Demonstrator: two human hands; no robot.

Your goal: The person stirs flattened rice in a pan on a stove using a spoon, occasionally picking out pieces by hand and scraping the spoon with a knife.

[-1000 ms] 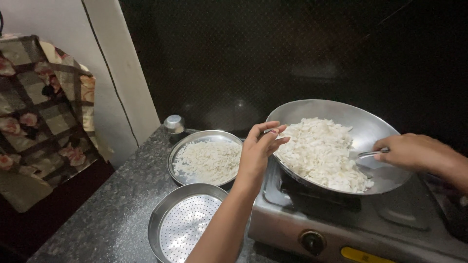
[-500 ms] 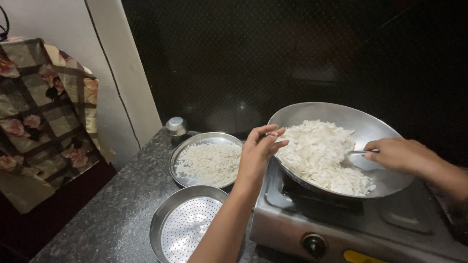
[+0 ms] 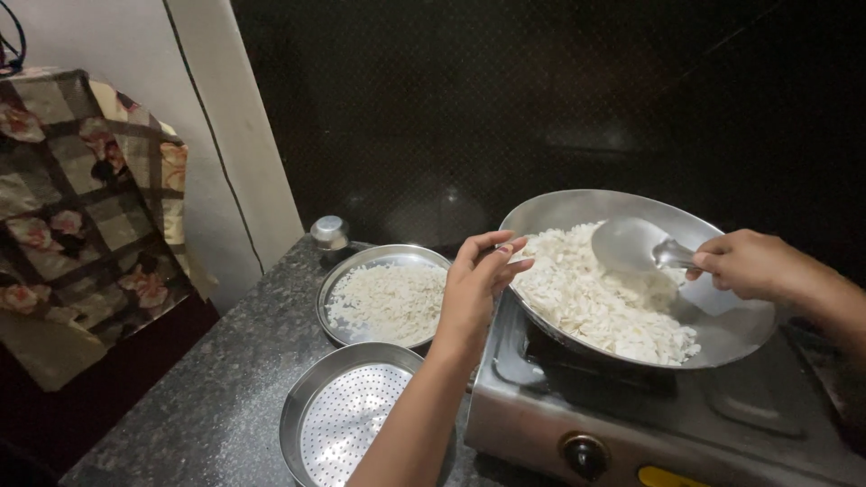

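My left hand (image 3: 478, 289) pinches the near rim of the pan (image 3: 735, 329) on the stove (image 3: 722, 424), fingers pressed together. My right hand (image 3: 753, 263) has its fingers closed around the spoon (image 3: 631, 245), whose bowl hovers over the flakes (image 3: 600, 302). The spoon's long axis runs left to right, bowl pointing left, towards the plate (image 3: 383, 298) on the surface (image 3: 207, 397). The pan sits tilted; I think a hard push could slide flakes over its rim, and the metal may burn my left fingers.

Two bare forearms — no sleeves, rings or bangles in view
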